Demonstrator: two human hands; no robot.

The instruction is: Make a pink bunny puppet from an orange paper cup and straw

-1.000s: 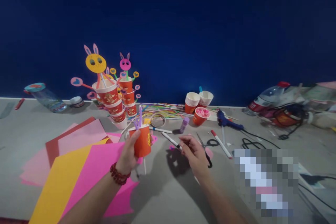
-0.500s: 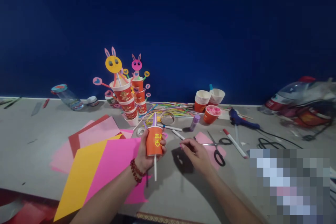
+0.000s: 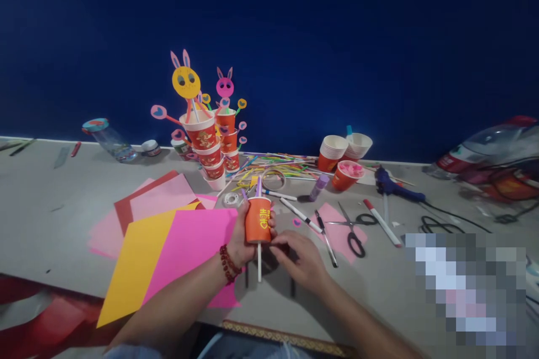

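My left hand (image 3: 244,233) is wrapped round an orange paper cup (image 3: 257,221) with yellow markings. A white straw (image 3: 259,266) sticks out below the cup and purple straws (image 3: 259,185) show above its rim. My right hand (image 3: 301,261) is just right of the cup's lower end, its fingers bent and the thumb and index tips slightly apart. Nothing shows clearly between them. Beyond this hand lie a white marker (image 3: 300,214), a black pen (image 3: 326,239) and a small pink-and-blue paper piece (image 3: 297,222).
Stacked-cup figures with rabbit heads (image 3: 186,82) stand at the back left. Coloured paper sheets (image 3: 193,258) lie on the left. Scissors (image 3: 351,230), a red-capped marker (image 3: 381,223) and a blue glue gun (image 3: 396,186) are on the right. Loose straws (image 3: 286,165) lie behind, beside cup stacks (image 3: 332,151).
My right hand has moved left, off the white marker and pen, toward the cup's lower end. My left hand still grips the cup. The camera view has shifted slightly.
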